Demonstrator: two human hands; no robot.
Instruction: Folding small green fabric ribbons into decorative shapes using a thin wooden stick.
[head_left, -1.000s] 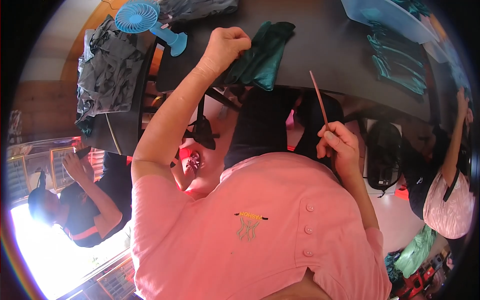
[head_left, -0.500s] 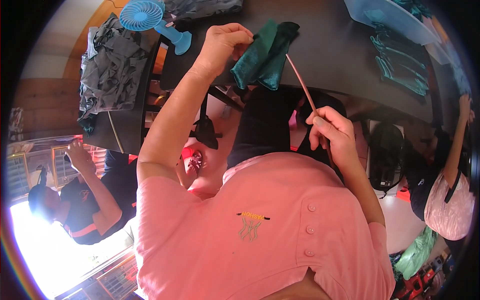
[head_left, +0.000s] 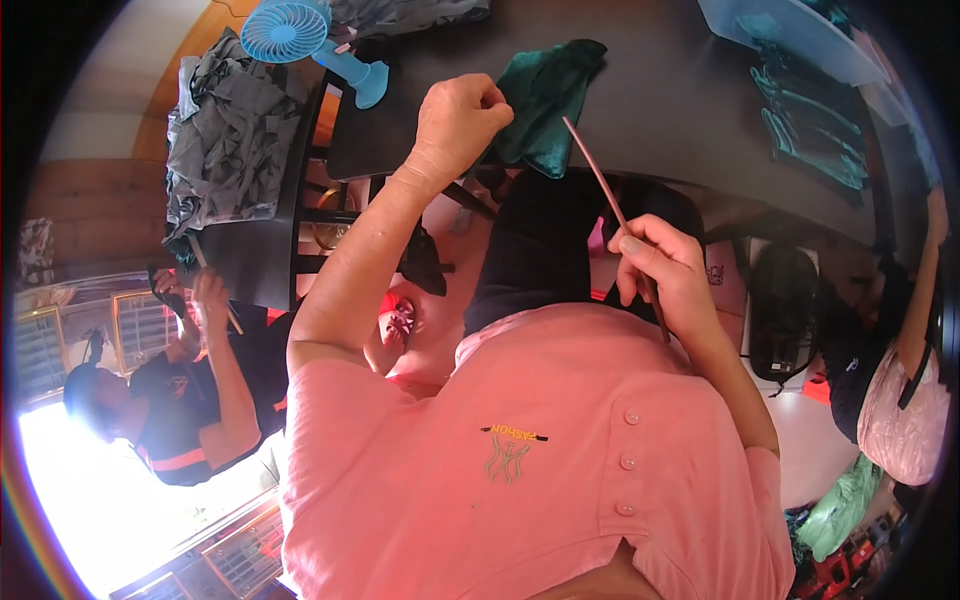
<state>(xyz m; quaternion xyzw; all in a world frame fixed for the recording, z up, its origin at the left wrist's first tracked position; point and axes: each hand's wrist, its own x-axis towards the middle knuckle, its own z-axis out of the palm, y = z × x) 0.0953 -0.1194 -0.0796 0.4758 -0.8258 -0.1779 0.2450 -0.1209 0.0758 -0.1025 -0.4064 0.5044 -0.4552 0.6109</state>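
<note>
A piece of dark green velvet cloth (head_left: 553,95) lies at the near edge of the black table (head_left: 660,90). My left hand (head_left: 460,120) is closed at the cloth's left edge, with the fingers curled in; the cloth's edge runs under it, and the fingertips are mostly hidden. In my right hand (head_left: 665,262) is a thin reddish-brown stick (head_left: 597,172), gripped near its lower end between thumb and fingers. The stick slants up and left. Its tip stands just right of the cloth's lower corner.
A light blue fan (head_left: 335,60) stands at the table's far left. Grey cloth pieces (head_left: 230,140) are heaped on the left. At right are stacked green velvet pieces (head_left: 812,125) and a translucent bin (head_left: 790,40). One person (head_left: 190,400) is at left; another's arm (head_left: 915,300) shows right.
The two green flaps that stood apart now lie together as one broader piece. My left hand has come slightly nearer and turned. The stick's tip has shifted a little left.
</note>
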